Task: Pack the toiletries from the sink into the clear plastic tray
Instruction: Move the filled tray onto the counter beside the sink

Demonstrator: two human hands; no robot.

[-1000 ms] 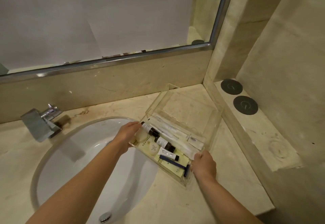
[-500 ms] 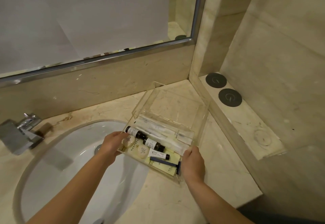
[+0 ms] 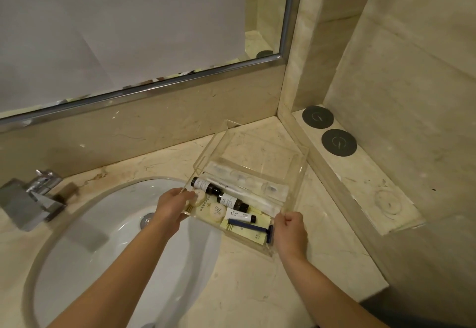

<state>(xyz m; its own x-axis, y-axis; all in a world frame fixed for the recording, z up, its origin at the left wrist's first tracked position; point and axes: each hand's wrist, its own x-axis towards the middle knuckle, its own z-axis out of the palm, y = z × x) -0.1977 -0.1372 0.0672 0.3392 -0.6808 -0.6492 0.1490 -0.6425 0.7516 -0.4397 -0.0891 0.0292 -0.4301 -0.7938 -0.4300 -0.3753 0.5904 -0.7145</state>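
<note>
Already the tray point(image 3: 291, 162) sits on the worktop point(image 3: 257, 289) beside the sink point(image 3: 103, 237), holding bottles point(image 3: 229, 200), soaps, tube and razor point(image 3: 251, 227). Left hand point(image 3: 171, 207) and right hand point(image 3: 291, 229) each close a grip on its near corners. Basin appears bare; packing looks finished.

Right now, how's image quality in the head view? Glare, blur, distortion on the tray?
Head view: dim, warm light; wide-angle bending of the mirror frame and wall edges. The clear plastic tray shows faint reflections, and its far walls are hard to trace. The toiletries are sharp enough: razor, dark bottles. The faucet is soft at the left edge. Left hand and right hand grip the tray's sides.
</note>
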